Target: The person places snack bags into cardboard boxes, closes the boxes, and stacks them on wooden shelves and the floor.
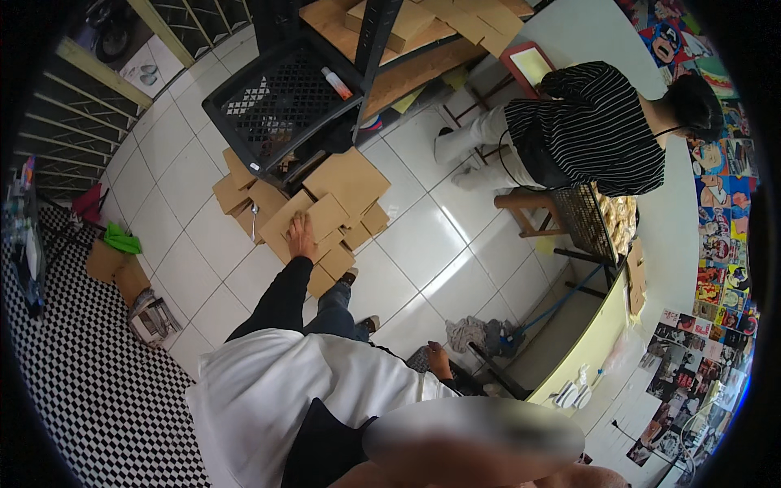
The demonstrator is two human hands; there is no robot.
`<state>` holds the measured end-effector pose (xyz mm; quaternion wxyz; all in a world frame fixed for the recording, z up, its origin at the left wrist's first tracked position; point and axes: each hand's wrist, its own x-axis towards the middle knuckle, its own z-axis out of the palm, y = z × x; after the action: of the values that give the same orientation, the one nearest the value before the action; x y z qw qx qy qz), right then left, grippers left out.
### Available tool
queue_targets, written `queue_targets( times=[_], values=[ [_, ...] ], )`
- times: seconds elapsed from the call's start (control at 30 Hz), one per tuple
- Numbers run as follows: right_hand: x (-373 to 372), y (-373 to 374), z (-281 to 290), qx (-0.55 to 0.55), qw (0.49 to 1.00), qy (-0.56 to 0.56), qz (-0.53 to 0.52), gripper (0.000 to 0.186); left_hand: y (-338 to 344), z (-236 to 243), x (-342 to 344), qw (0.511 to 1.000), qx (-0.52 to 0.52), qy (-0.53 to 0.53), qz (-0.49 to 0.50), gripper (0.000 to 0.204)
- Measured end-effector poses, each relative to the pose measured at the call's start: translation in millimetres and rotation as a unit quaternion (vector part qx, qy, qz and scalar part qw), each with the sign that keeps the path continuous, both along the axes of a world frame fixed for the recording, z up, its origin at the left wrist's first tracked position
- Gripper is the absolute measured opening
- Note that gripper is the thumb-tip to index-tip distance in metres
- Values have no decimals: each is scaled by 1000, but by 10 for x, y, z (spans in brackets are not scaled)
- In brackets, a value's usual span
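We are handling flat brown cardboard pieces (350, 180) of mixed sizes, which are lying overlapped on the white tiled floor (415, 252), beside and partly beneath the lower edge of a black plastic mesh crate (281, 122). By our judgement, we are standing partway through: several pieces are already forming a layered heap, while others are lying askew around its edges, so nothing there is looking finished. More flat brown cardboard sheets (480, 20) are sitting along the outer edge of a wooden shelf (407, 81), but the view is not showing whether these are belonging to the same work.

Our bare left hand (302, 237) is resting on the upper pieces, its fingers extending nearly straight, slightly apart, and touching the top face; at this small scale we cannot tell whether the thumb is pinching an edge. A silvery spoon-like tool (254, 215) is lying to its left. Our bare right hand (439, 360) is hanging well apart from the heap, its fingers too obscured for us to tell their state.
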<state>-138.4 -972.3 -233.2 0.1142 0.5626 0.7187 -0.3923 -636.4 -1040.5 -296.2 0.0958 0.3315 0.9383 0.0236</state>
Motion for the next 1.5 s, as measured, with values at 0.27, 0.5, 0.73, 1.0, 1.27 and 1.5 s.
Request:
queue_targets(
  times=[0.27,0.5,0.73,1.0,1.27,1.5],
  values=[
    [313,-496,-12,-31,996,-22,-86,35,139,125,-18,992,-24,-121,33,99],
    [132,-657,87,-9,979,39,-198,37,607,361,1015,971,114,-132,-166,97],
    [-78,-1132,722,-2,873,318,-370,61,508,1198,2930,808,148,-431,-374,86],
    [613,-2780,1205,197,734,387,-522,74,-900,1746,4666,699,53,-476,-531,90],
    [1328,-4275,1550,261,578,352,-688,59,-2091,2076,5859,548,-43,-500,-669,100],
    [1504,-4823,1493,327,461,339,-752,55,-2519,2194,6369,465,-132,-489,-726,91]
  ],
)
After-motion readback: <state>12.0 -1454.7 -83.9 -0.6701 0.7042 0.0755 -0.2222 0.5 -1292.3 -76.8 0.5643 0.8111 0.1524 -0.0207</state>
